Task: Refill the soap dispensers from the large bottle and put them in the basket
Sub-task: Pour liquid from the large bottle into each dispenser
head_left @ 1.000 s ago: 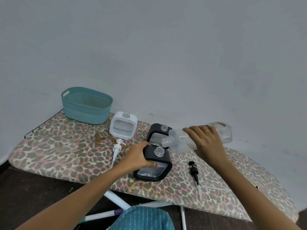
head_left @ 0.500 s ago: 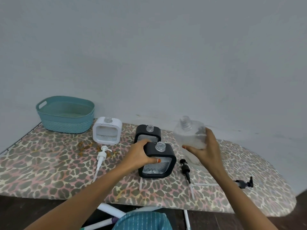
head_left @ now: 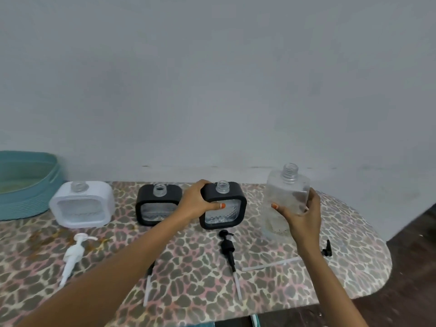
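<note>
My left hand (head_left: pixel 197 202) grips the upper left corner of an uncapped black square dispenser (head_left: pixel 227 210) that stands upright on the board. My right hand (head_left: pixel 300 212) holds the large clear bottle (head_left: pixel 285 197) upright near the board's right end, its threaded neck open. A second black dispenser (head_left: pixel 155 204) and a white dispenser (head_left: pixel 81 204) stand uncapped to the left. The teal basket (head_left: pixel 35 185) sits at the far left, cut off by the frame edge.
The leopard-print ironing board (head_left: pixel 193 274) carries loose pumps: a white pump (head_left: pixel 74 253) in front of the white dispenser, a black pump (head_left: pixel 227 247) in front of the held one, another black pump head (head_left: pixel 327 248) at the right. A grey wall stands close behind.
The large bottle went from tilted over the front dispenser's neck to upright at the right. My left hand kept its hold. The view shifted right and nearer.
</note>
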A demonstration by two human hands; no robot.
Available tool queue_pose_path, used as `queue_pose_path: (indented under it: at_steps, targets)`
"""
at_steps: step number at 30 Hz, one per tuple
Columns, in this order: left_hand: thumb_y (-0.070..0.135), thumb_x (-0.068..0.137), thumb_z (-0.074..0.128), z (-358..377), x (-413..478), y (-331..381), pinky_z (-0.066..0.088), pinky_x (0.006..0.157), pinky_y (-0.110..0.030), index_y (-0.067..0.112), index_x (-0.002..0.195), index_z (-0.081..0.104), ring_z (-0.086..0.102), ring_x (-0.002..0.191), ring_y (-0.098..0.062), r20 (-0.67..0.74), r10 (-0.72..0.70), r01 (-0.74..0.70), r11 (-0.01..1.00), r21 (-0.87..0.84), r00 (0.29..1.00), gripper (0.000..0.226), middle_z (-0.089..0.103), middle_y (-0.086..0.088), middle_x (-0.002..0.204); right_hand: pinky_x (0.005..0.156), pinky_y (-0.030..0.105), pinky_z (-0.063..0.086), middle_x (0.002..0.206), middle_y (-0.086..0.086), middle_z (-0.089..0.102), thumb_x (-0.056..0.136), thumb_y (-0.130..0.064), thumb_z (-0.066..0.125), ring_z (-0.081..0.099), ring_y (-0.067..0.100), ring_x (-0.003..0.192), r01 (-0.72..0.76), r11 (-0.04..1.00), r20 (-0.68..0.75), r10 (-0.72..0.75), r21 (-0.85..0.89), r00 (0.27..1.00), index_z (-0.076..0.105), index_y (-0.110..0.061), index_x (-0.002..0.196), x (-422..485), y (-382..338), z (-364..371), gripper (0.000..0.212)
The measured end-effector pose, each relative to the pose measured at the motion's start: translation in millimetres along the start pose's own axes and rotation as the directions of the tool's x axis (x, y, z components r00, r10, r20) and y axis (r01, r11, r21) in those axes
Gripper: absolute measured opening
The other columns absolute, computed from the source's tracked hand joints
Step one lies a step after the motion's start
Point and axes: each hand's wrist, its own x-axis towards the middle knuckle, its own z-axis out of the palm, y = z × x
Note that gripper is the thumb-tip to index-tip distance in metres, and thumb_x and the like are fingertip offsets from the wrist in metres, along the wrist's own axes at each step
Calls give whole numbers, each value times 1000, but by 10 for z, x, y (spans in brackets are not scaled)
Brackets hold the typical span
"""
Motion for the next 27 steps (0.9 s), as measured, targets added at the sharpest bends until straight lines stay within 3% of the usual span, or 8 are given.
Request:
queue_pose_path:
  at_steps: [2,5,13,18,22,25,27]
  targets:
    - [26,62,83,89,168,-40,44,74,-23,15,112,51,55,89,-14,17,-9,9,1000,-2,1000,60,57,4,99,80,15,41,121,-7,49,66,-16,82,50,7,105,-17,999,-6,18,33,1000,40,-17,131,97,109,-38,77]
    - [24,63,82,185,326,-108,44,76,-27,15,112,51,54,91,-15,20,-23,23,1000,4,1000,59,56,3,100,81,21,45,120,-6,52,69,-16,80,52,7,103,-37,997,-20,39,63,999,40,-16,132,258,225,-83,74]
    - [22,62,83,322,496,-302,39,65,-16,17,112,51,52,88,-12,32,-26,24,998,55,999,59,54,7,97,90,28,47,134,3,48,75,-11,74,50,15,118,-76,997,142,73,19,987,32,-15,140,503,542,-6,78]
    - [18,62,83,354,461,-357,41,68,-18,22,105,48,54,87,-13,62,-6,3,998,59,998,55,55,6,97,83,12,45,135,0,47,76,-13,73,48,12,119,-109,994,168,105,15,980,32,-17,140,492,699,11,76]
    - [17,64,81,360,432,-354,41,71,-20,20,106,46,53,90,-14,67,21,-26,997,69,998,54,55,3,100,94,28,44,138,0,46,76,-16,74,47,13,121,-145,989,173,138,31,975,32,-21,140,488,737,-22,77]
    - [16,64,81,373,402,-331,42,78,-25,16,111,47,52,94,-15,53,35,-38,997,74,998,58,55,-3,108,85,20,46,130,-9,48,74,-17,76,48,10,117,-182,982,179,170,55,969,33,-24,138,471,728,-24,78]
    - [14,64,81,377,378,-310,40,83,-25,13,119,44,49,98,-14,46,46,-50,994,95,998,66,50,-6,116,87,25,48,129,-7,49,72,-15,77,50,12,116,-188,980,195,174,59,965,33,-24,138,464,706,-32,80]
